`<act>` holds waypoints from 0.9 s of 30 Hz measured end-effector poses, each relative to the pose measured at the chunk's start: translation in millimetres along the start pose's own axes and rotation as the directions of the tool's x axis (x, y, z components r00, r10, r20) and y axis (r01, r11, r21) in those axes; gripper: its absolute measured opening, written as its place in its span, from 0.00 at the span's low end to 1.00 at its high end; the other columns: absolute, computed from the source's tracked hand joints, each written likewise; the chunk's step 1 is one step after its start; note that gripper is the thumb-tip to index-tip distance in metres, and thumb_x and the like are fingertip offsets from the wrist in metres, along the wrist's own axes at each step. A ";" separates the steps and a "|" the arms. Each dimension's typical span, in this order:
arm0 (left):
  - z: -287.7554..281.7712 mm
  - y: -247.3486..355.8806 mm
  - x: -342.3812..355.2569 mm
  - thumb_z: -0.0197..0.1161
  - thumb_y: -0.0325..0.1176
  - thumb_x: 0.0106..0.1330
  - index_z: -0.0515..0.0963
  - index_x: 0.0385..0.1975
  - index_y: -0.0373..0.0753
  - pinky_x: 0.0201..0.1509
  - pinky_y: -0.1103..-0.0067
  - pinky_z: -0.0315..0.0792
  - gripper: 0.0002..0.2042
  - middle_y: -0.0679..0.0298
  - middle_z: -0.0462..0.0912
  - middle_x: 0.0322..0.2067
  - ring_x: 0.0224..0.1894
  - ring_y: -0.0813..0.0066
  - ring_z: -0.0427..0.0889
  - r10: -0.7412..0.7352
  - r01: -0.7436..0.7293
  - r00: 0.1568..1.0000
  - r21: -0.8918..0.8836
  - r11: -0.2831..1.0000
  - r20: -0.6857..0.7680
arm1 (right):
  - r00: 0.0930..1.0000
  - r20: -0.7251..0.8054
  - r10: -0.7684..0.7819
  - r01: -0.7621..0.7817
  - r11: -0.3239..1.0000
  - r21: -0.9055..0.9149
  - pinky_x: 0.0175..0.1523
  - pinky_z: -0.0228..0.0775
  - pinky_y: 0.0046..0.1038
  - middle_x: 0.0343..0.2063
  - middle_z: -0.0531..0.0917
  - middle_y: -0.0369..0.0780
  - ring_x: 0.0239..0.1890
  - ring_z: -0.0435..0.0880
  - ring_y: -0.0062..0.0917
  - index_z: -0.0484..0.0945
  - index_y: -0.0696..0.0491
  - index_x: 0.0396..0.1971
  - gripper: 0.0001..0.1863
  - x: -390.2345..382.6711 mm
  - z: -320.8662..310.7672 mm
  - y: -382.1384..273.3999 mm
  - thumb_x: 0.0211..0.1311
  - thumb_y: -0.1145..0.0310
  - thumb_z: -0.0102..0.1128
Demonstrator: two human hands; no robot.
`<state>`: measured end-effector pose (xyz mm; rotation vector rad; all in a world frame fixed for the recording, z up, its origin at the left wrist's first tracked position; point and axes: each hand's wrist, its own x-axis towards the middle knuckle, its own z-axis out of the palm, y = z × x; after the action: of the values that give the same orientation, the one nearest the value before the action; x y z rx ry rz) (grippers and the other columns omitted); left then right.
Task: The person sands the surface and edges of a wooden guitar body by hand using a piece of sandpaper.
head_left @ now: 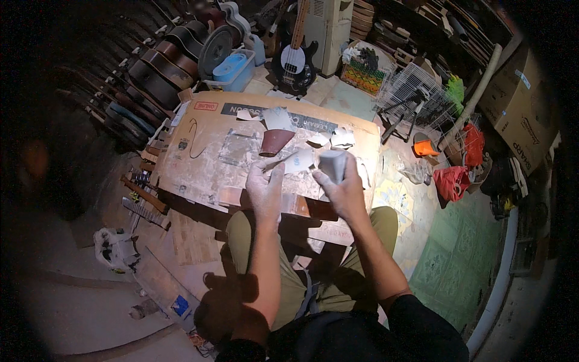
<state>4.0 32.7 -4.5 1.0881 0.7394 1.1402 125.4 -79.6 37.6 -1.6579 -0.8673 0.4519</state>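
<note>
Both my hands are dusted with white powder, above a cardboard-topped work surface (199, 163). A pale piece of sandpaper (300, 161) with blue print on its back is pinched between the thumb and fingers of my left hand (263, 190). My right hand (348, 192) is closed round a pale grey block (332, 161), slightly blurred, its far end facing up. Just beyond my hands lies a dark red-brown sandpaper piece (277, 142), grit side showing. Torn pale scraps (342, 138) are scattered near it.
Guitar bodies (163, 66) line the left side, beside a clear tub (232, 72) holding a blue container. A black bass guitar (294, 63) stands behind the table. At right are a wire rack (416, 93), an orange object (426, 146) and a red bag (451, 183).
</note>
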 end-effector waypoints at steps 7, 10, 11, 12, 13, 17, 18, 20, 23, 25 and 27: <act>0.4 5.7 -6.7 0.61 0.28 0.72 0.80 0.49 0.27 0.49 0.83 0.73 0.12 0.63 0.83 0.41 0.43 0.81 0.78 0.027 -0.034 0.996 0.096 0.995 0.080 | 0.931 0.073 -0.357 0.355 0.843 -0.404 0.65 0.60 0.39 0.50 0.69 0.52 0.54 0.69 0.44 0.55 0.61 0.72 0.34 -3.6 35.3 0.8 0.68 0.72 0.54; 5.5 9.3 -10.3 0.60 0.27 0.73 0.79 0.53 0.27 0.51 0.82 0.73 0.14 0.63 0.83 0.43 0.44 0.81 0.79 0.081 -0.096 0.989 0.119 0.988 0.127 | 0.933 -0.001 -0.359 0.339 0.882 -0.327 0.66 0.58 0.40 0.52 0.68 0.55 0.56 0.68 0.47 0.58 0.61 0.71 0.33 -5.4 41.6 -3.1 0.67 0.73 0.55; 4.8 7.5 -10.4 0.60 0.27 0.73 0.79 0.53 0.27 0.51 0.82 0.73 0.14 0.63 0.83 0.43 0.44 0.81 0.79 0.087 -0.101 0.988 0.115 0.988 0.124 | 0.931 0.002 -0.365 0.346 0.880 -0.327 0.66 0.58 0.40 0.52 0.68 0.55 0.56 0.68 0.47 0.58 0.61 0.71 0.33 -6.7 42.8 -5.2 0.67 0.73 0.55; 3.6 3.9 -9.7 0.59 0.28 0.73 0.79 0.52 0.26 0.51 0.82 0.73 0.13 0.63 0.83 0.44 0.45 0.81 0.79 0.069 -0.079 0.990 0.070 0.994 0.125 | 0.938 0.000 -0.346 0.330 0.893 -0.305 0.66 0.59 0.40 0.53 0.68 0.54 0.56 0.68 0.46 0.58 0.61 0.71 0.33 -8.2 43.7 -8.5 0.67 0.73 0.56; 3.6 3.5 -10.2 0.59 0.28 0.74 0.79 0.52 0.26 0.52 0.82 0.73 0.13 0.62 0.83 0.44 0.45 0.81 0.79 0.049 -0.053 0.990 0.024 0.998 0.129 | 0.946 -0.003 -0.325 0.310 0.907 -0.286 0.66 0.59 0.40 0.53 0.67 0.54 0.57 0.68 0.46 0.58 0.60 0.71 0.33 -10.1 43.7 -10.9 0.67 0.73 0.57; 4.7 6.0 -14.1 0.58 0.28 0.74 0.78 0.51 0.26 0.53 0.81 0.74 0.13 0.62 0.83 0.46 0.47 0.80 0.79 0.056 -0.062 0.987 0.033 0.998 0.154 | 0.921 -0.021 -0.389 0.364 0.879 -0.309 0.66 0.59 0.41 0.54 0.66 0.54 0.56 0.68 0.47 0.59 0.60 0.71 0.34 -9.5 43.3 -5.9 0.66 0.73 0.59; 6.2 7.9 -14.9 0.58 0.28 0.74 0.78 0.51 0.26 0.53 0.81 0.74 0.13 0.61 0.83 0.46 0.47 0.79 0.79 0.045 -0.047 0.987 0.004 0.999 0.156 | 0.920 -0.019 -0.391 0.366 0.876 -0.312 0.66 0.59 0.41 0.54 0.66 0.54 0.56 0.68 0.47 0.59 0.60 0.71 0.34 -9.6 42.9 -4.2 0.66 0.73 0.59; 5.5 9.4 -15.2 0.57 0.27 0.74 0.78 0.51 0.26 0.53 0.81 0.74 0.13 0.61 0.83 0.46 0.47 0.79 0.79 0.039 -0.036 0.987 -0.024 0.999 0.153 | 0.902 -0.011 -0.433 0.405 0.852 -0.331 0.65 0.60 0.41 0.54 0.67 0.55 0.56 0.68 0.46 0.61 0.60 0.70 0.34 -10.3 43.9 -1.7 0.65 0.73 0.60; 5.9 11.9 -16.1 0.57 0.28 0.74 0.78 0.52 0.26 0.54 0.80 0.73 0.13 0.61 0.83 0.47 0.48 0.79 0.79 0.014 0.001 0.987 -0.090 0.996 0.163 | 0.855 0.013 -0.519 0.491 0.801 -0.341 0.65 0.60 0.40 0.53 0.68 0.55 0.56 0.68 0.46 0.62 0.59 0.70 0.34 -11.1 43.2 2.7 0.64 0.73 0.60; 6.4 16.9 -17.9 0.58 0.28 0.74 0.78 0.51 0.27 0.54 0.79 0.73 0.12 0.62 0.82 0.45 0.47 0.79 0.78 0.003 0.004 0.986 -0.040 0.999 0.165 | 0.875 0.009 -0.484 0.461 0.828 -0.321 0.65 0.60 0.40 0.53 0.68 0.54 0.55 0.68 0.46 0.62 0.59 0.69 0.33 -8.8 43.2 -1.5 0.64 0.73 0.60; 3.4 12.7 -17.2 0.58 0.29 0.74 0.78 0.51 0.28 0.53 0.79 0.73 0.12 0.62 0.82 0.44 0.46 0.79 0.78 0.035 -0.035 0.986 -0.003 0.999 0.165 | 0.894 0.005 -0.447 0.428 0.854 -0.296 0.65 0.61 0.39 0.53 0.69 0.54 0.55 0.68 0.45 0.63 0.60 0.69 0.33 -8.0 45.2 -3.2 0.64 0.73 0.60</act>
<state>-2.2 15.8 7.5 1.1834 0.5927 1.0651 87.8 -55.3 27.1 -1.6568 -1.2721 -0.0514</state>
